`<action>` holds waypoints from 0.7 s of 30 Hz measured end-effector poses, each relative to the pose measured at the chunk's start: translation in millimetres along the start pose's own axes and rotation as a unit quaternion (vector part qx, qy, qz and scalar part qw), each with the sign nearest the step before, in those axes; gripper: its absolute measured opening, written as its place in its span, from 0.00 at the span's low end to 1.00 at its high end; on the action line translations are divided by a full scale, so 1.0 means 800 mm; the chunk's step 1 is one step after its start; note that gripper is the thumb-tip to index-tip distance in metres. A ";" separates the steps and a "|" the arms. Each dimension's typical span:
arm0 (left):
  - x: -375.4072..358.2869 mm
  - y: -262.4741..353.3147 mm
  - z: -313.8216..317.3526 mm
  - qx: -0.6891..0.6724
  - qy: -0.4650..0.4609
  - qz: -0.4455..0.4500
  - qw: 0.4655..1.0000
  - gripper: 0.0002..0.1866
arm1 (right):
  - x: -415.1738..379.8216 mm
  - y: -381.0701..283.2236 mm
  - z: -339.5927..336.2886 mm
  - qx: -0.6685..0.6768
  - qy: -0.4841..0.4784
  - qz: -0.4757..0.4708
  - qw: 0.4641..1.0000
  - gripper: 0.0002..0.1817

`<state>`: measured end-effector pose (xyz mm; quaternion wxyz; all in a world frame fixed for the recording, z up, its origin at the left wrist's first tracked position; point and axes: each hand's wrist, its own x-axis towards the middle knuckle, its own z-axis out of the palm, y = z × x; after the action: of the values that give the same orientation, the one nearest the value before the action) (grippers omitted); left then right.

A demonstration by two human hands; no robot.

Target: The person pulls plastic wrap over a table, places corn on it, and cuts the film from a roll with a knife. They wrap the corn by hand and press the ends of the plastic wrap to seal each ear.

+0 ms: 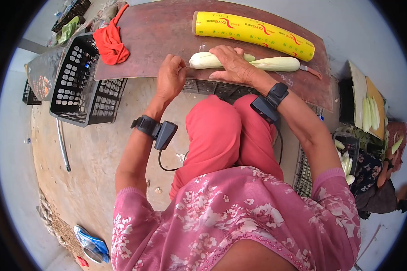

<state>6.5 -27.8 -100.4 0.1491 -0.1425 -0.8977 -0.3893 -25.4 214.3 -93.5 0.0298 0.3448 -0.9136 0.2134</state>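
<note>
My right hand (234, 66) lies over a pale, greenish-white tapered vegetable (203, 60) on the brown tabletop (153, 31), fingers across its top and thumb along the near side. A second similar vegetable (280, 64) lies to the right, partly behind my right hand. At the left tip of the first one, my left hand (172, 74) is closed, thumb and finger pinched together; I cannot tell what is in the pinch. Beyond both hands rests a large yellow printed roll of plastic wrap (253, 35). A knife with an orange handle (311, 72) lies by the second vegetable's right end.
A red cloth (111, 43) hangs at the table's left end beside a black plastic crate (74, 74). On the right, pale vegetables sit on a board (371, 113) and in another crate (346, 158), near a partly seen person (373, 176). A metal rod (63, 144) lies on the floor.
</note>
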 end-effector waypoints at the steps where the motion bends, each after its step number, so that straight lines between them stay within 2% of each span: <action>1: 0.007 -0.002 0.000 0.013 0.001 0.019 1.000 0.07 | 0.000 0.000 -0.001 0.000 0.000 -0.003 1.000 0.34; 3: 0.026 -0.007 0.002 0.039 0.002 0.059 0.998 0.07 | 0.002 0.004 0.001 -0.016 -0.004 -0.012 1.000 0.33; 6: 0.041 -0.014 0.013 -0.076 -0.032 -0.030 0.996 0.07 | 0.008 0.013 0.009 -0.019 0.013 -0.011 1.000 0.32; 11: 0.052 -0.037 0.029 -0.215 -0.055 -0.082 0.972 0.06 | 0.012 0.021 0.010 0.009 0.024 -0.009 1.000 0.28; 15: 0.059 -0.045 0.036 -0.331 -0.090 -0.187 0.921 0.06 | 0.014 0.022 0.010 0.017 0.022 -0.013 1.000 0.26; 18: 0.061 -0.046 0.037 -0.363 -0.084 -0.225 0.900 0.06 | 0.017 0.021 0.008 0.021 0.023 -0.008 0.999 0.26; 21: 0.062 -0.051 0.031 -0.359 -0.119 -0.228 0.897 0.05 | 0.017 0.019 0.005 0.020 0.018 -0.001 1.000 0.26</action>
<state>-58.0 -28.8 -124.5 -0.1126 -0.0228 -0.7158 -0.6888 -45.3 214.8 -99.9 0.0395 0.3418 -0.9084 0.2376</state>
